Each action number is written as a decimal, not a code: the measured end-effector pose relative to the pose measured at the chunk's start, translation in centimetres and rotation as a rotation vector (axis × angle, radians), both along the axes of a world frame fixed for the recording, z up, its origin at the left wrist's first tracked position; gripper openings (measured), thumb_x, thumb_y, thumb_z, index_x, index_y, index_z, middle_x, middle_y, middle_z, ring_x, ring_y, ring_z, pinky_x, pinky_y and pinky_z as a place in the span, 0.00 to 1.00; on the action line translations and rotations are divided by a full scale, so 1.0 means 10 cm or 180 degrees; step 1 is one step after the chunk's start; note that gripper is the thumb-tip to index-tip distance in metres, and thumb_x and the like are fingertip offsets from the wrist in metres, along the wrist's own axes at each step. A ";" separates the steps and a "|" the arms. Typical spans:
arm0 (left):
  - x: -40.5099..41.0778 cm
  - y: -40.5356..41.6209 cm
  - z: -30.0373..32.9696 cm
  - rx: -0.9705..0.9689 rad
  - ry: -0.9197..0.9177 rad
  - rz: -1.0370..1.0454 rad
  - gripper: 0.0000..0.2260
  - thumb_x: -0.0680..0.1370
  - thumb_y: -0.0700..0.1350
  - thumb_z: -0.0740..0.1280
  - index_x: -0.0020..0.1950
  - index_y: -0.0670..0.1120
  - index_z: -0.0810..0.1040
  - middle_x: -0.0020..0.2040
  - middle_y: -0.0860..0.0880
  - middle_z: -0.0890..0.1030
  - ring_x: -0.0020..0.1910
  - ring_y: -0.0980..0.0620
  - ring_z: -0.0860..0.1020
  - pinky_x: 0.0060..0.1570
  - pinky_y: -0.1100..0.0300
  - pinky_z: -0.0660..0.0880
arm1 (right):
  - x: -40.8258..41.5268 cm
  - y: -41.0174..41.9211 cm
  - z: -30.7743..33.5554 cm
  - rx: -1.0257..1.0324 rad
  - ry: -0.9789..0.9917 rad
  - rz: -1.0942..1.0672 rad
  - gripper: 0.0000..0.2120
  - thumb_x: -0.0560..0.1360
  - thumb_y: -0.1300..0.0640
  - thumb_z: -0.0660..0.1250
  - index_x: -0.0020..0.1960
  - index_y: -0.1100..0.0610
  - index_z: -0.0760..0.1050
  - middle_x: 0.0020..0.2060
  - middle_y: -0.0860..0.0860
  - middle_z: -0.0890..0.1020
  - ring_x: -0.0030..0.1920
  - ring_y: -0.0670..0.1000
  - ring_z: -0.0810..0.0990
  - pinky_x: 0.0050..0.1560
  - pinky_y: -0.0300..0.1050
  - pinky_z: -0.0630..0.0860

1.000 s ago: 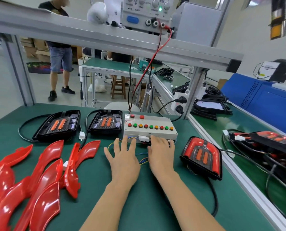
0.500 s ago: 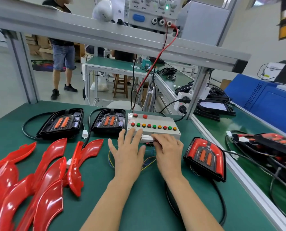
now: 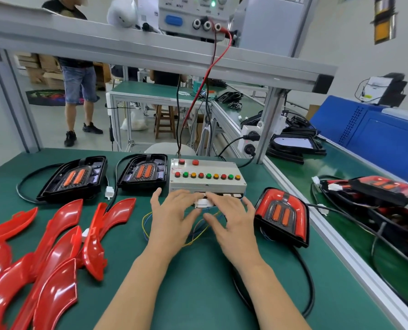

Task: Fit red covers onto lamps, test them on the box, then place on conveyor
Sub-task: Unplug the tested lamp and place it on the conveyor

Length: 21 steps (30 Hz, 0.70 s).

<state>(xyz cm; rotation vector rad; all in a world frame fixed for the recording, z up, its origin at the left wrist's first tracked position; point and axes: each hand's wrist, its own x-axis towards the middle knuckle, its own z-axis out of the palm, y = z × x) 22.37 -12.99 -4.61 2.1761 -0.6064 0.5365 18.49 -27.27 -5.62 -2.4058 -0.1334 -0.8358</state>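
Looking down through the head camera, I see the green bench (image 3: 198, 294) filling most of the view, with an aluminium shelf rail (image 3: 150, 55) crossing above it and a power supply (image 3: 191, 15) sitting on that rail. To my right, past a metal edge, runs the conveyor (image 3: 355, 234), carrying a tangle of finished lamps (image 3: 383, 186) and black cables. A pile of red covers (image 3: 43, 258) spreads over the bench's left side, glossy and overlapping. At the back of the bench lie two uncovered lamps: the far-left lamp (image 3: 73, 178) and the middle lamp (image 3: 144, 172), the latter touching the left side of the test box (image 3: 206, 176). That grey box carries a row of red, green and yellow buttons on top. Just right of it lies the covered lamp (image 3: 282, 216), its red cover fitted, its black cable looping toward me. My left hand (image 3: 172, 220) rests against the box's front edge, fingers spread and fairly straight, holding nothing I can make out. My right hand (image 3: 231, 222) sits beside it, its forefinger and thumb pinching the white connector (image 3: 201, 203) at the box's front sockets. Thin coloured wires (image 3: 148, 225) loop on the mat beneath both hands.
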 end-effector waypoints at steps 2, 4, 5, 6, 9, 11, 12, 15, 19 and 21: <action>-0.01 0.02 0.00 0.0127 -0.0023 -0.0068 0.14 0.76 0.42 0.69 0.61 0.52 0.79 0.55 0.55 0.80 0.62 0.56 0.73 0.72 0.54 0.38 | 0.01 -0.01 0.00 -0.0030 -0.0060 -0.0031 0.13 0.76 0.54 0.68 0.61 0.49 0.79 0.54 0.43 0.81 0.59 0.46 0.76 0.72 0.53 0.54; -0.01 0.03 -0.02 0.0244 -0.0044 -0.0095 0.15 0.77 0.41 0.68 0.62 0.52 0.78 0.56 0.55 0.79 0.63 0.56 0.72 0.72 0.56 0.35 | 0.02 -0.02 0.01 -0.0139 -0.0159 -0.0129 0.09 0.77 0.56 0.68 0.56 0.50 0.81 0.51 0.43 0.82 0.55 0.48 0.77 0.70 0.54 0.55; 0.00 0.03 -0.03 0.0301 -0.0061 -0.0075 0.15 0.77 0.41 0.67 0.63 0.51 0.78 0.57 0.55 0.79 0.64 0.56 0.72 0.71 0.57 0.34 | 0.02 -0.02 0.01 -0.0215 -0.0210 -0.0172 0.08 0.76 0.57 0.68 0.55 0.51 0.82 0.49 0.43 0.82 0.54 0.48 0.78 0.69 0.53 0.55; -0.01 0.02 -0.04 0.0363 -0.0089 -0.0034 0.15 0.77 0.40 0.67 0.63 0.50 0.78 0.56 0.54 0.80 0.64 0.55 0.72 0.71 0.55 0.34 | 0.02 -0.01 0.00 -0.0287 -0.0258 -0.0205 0.07 0.76 0.57 0.69 0.53 0.51 0.82 0.48 0.43 0.82 0.53 0.49 0.79 0.69 0.52 0.55; -0.02 -0.03 -0.07 0.0534 -0.0262 0.0175 0.14 0.75 0.38 0.69 0.59 0.47 0.81 0.52 0.52 0.82 0.61 0.49 0.75 0.71 0.46 0.41 | 0.02 0.00 0.00 -0.0501 -0.0365 -0.0319 0.07 0.75 0.58 0.69 0.53 0.52 0.82 0.46 0.44 0.83 0.51 0.50 0.79 0.69 0.51 0.52; -0.03 -0.04 -0.08 0.0588 -0.0304 0.0350 0.13 0.73 0.38 0.70 0.56 0.47 0.82 0.48 0.52 0.83 0.60 0.48 0.76 0.71 0.42 0.44 | 0.02 0.03 0.01 -0.0624 -0.0383 -0.0371 0.07 0.76 0.57 0.68 0.53 0.51 0.81 0.45 0.43 0.83 0.51 0.50 0.79 0.70 0.52 0.50; -0.03 -0.05 -0.09 0.0606 -0.0308 0.0420 0.12 0.72 0.38 0.70 0.55 0.47 0.82 0.47 0.52 0.83 0.59 0.47 0.76 0.71 0.41 0.45 | 0.02 0.04 0.01 -0.0656 -0.0389 -0.0378 0.07 0.76 0.56 0.67 0.52 0.51 0.81 0.45 0.43 0.83 0.51 0.50 0.79 0.70 0.53 0.49; -0.03 -0.06 -0.10 0.0631 -0.0302 0.0593 0.11 0.72 0.40 0.66 0.52 0.46 0.83 0.45 0.51 0.83 0.58 0.46 0.78 0.70 0.38 0.48 | 0.03 0.07 0.01 -0.0715 -0.0423 -0.0428 0.07 0.76 0.55 0.66 0.51 0.51 0.82 0.43 0.43 0.82 0.51 0.50 0.80 0.70 0.56 0.49; -0.03 -0.09 -0.10 0.0633 -0.0237 0.0810 0.08 0.71 0.39 0.70 0.49 0.46 0.83 0.44 0.51 0.84 0.56 0.45 0.78 0.69 0.36 0.50 | 0.05 0.11 0.01 -0.0806 -0.0510 -0.0525 0.04 0.75 0.57 0.70 0.49 0.51 0.82 0.41 0.43 0.82 0.50 0.50 0.80 0.70 0.60 0.50; -0.04 -0.11 -0.10 0.0633 -0.0216 0.0874 0.09 0.69 0.39 0.72 0.48 0.46 0.84 0.43 0.51 0.84 0.55 0.45 0.79 0.69 0.36 0.52 | 0.06 0.11 0.01 -0.0826 -0.0541 -0.0551 0.04 0.74 0.58 0.72 0.48 0.51 0.82 0.41 0.43 0.82 0.49 0.50 0.80 0.70 0.60 0.51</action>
